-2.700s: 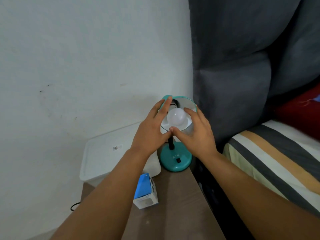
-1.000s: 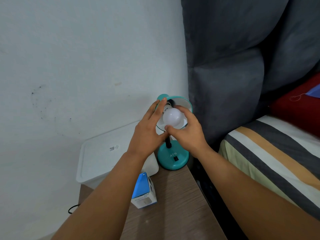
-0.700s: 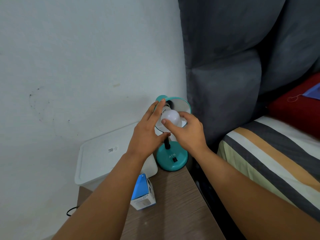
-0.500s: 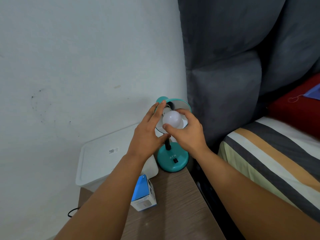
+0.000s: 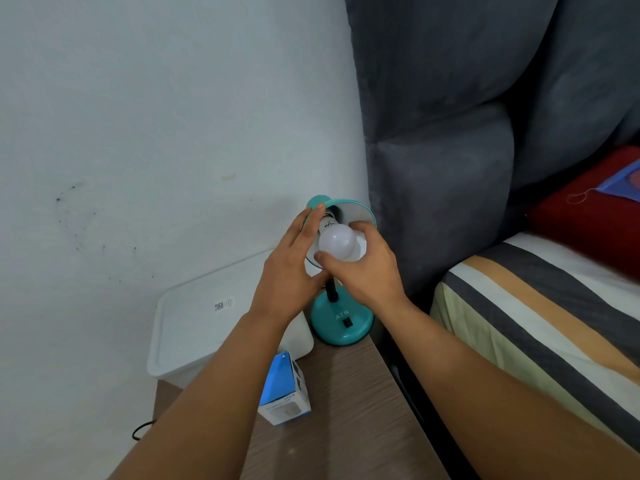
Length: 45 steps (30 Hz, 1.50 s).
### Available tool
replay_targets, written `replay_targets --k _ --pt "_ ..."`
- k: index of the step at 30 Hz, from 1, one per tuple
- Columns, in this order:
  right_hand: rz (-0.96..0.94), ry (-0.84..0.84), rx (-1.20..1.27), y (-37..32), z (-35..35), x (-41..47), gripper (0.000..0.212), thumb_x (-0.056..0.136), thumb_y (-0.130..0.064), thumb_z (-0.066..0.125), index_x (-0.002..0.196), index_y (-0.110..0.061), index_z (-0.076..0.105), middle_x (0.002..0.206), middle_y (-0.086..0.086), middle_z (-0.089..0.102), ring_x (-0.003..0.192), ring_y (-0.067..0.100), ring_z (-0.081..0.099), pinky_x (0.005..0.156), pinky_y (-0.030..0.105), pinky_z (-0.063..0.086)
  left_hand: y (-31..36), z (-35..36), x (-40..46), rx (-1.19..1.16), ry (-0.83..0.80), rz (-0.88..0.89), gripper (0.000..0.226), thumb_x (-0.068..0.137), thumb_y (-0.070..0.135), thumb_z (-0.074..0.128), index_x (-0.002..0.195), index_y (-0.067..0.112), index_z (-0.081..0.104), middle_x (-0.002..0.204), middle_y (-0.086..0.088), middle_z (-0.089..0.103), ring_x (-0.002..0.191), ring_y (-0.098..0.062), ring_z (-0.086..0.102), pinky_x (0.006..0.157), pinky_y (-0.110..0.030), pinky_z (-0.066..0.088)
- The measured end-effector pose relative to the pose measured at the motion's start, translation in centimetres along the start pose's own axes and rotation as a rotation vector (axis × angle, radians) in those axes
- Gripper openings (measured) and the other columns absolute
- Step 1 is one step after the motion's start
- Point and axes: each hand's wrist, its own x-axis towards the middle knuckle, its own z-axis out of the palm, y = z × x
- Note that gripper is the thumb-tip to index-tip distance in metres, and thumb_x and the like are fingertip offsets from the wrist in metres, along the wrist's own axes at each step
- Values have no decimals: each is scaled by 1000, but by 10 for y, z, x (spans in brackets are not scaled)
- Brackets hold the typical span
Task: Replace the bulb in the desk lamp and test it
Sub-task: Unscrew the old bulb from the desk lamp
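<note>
- The bulb (image 5: pixel 336 241) sits in the shade (image 5: pixel 360 216) of the lamp (image 5: pixel 341 320), its neck at the socket; how far it is screwed in cannot be told.
- The right hand (image 5: pixel 367 268) wraps the bulb, thumb under it and fingers curled over the far side, a turning grip.
- The left hand (image 5: pixel 294 268) lies flat and open against the shade's left rim, fingers straight, bracing the lamp and gripping nothing.
- The lamp stands at the back of the worktop (image 5: pixel 346 410), beside a white bin (image 5: pixel 194 323); a blue box (image 5: pixel 284 393) stands nearer.
- Judged progress: a bulb is in the socket and unlit. Whether it is the old one coming out or the new one going in cannot be told.
- Left to do: finish the turning, then press the switch (image 5: pixel 346 322) on the base to test.
</note>
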Motion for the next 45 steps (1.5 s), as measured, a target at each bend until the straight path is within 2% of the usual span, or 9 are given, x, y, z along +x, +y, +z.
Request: replay_targets --k 3,9,16,21,28,34,39,42,45 --pt "12 -5 -34 0 0 0 68 61 -68 75 117 -31 61 115 -7 61 107 16 59 90 40 54 1 -1 0 -18 1 -1 106 79 23 82 152 54 11 162 14 30 148 -4 28 110 -19 33" --pt "-49 -41 8 2 -3 3 66 69 -31 87 126 -35 53 125 -8 59 115 15 55 98 42 52 -1 1 -1 -17 4 5 98 83 24 79 156 41 16 163 10 29 149 -7 29 114 -19 29" --pt "-8 -7 17 2 -2 -1 69 68 -60 79 126 -28 58 120 -7 62 110 14 59 94 39 54 0 1 -1 -42 4 1 104 78 22 84 156 42 17 162 11 29 148 -7 29 115 -25 34" --pt "-44 -18 44 3 -1 1 64 70 -33 85 127 -34 55 125 -8 59 114 13 55 97 39 52 -2 3 -2 -31 20 -1 100 81 22 81 156 41 17 162 9 30 147 -9 32 113 -17 31" --pt "-9 -19 34 4 1 -2 77 62 -66 75 128 -31 54 123 -7 60 112 13 58 95 38 53 2 1 -1 -14 8 5 106 79 20 81 153 51 11 163 11 28 147 -6 31 106 -19 38" --pt "-47 -34 52 4 -2 1 66 71 -33 85 129 -31 55 126 -7 59 116 14 55 99 40 51 0 4 -2 -14 18 -5 100 82 23 79 157 40 15 163 10 28 148 -9 30 111 -15 28" --pt "-30 -45 57 4 -3 -1 72 71 -47 84 132 -31 50 126 -8 56 114 12 54 94 32 51 2 4 -2 -3 8 -7 101 83 24 79 156 43 12 164 9 27 148 -11 31 110 -23 35" --pt "-8 -32 -2 4 -1 -1 70 68 -64 74 126 -28 57 119 -5 61 108 15 59 91 37 55 1 4 -1 3 4 -8 104 81 25 82 156 43 12 164 10 27 148 -10 30 111 -14 28" --pt "-10 -29 21 3 -2 1 64 69 -46 83 126 -30 56 120 -5 60 109 15 58 92 38 54 0 5 -1 -6 6 -12 101 81 24 80 157 39 16 163 10 28 148 -8 30 107 -5 23"
